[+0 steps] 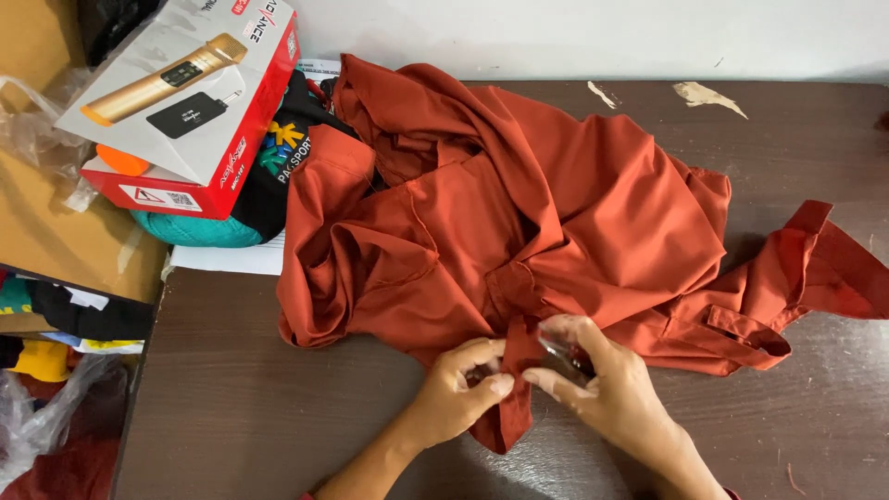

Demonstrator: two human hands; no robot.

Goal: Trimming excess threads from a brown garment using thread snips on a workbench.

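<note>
Left hand: I see my left hand [458, 389] pinched closed on a narrow strip at the lower edge of the rust-red garment [519, 213], thumb and fingers curled tight on the cloth.
Right hand: my right hand [607, 380] grips a small dark, shiny object [563, 356] against the same strip; fingers bent around it, not spread. What the object is, I cannot tell.
Garment: crumpled and spread across the middle of the dark brown wooden table [259, 417], one sleeve trailing toward the right edge, the held strip hanging down between both hands.
Surroundings: at upper left, a red-and-white microphone box [185, 102] rests on a black printed cloth [278, 176] and a teal bundle [194, 231], well apart from the hands.
</note>
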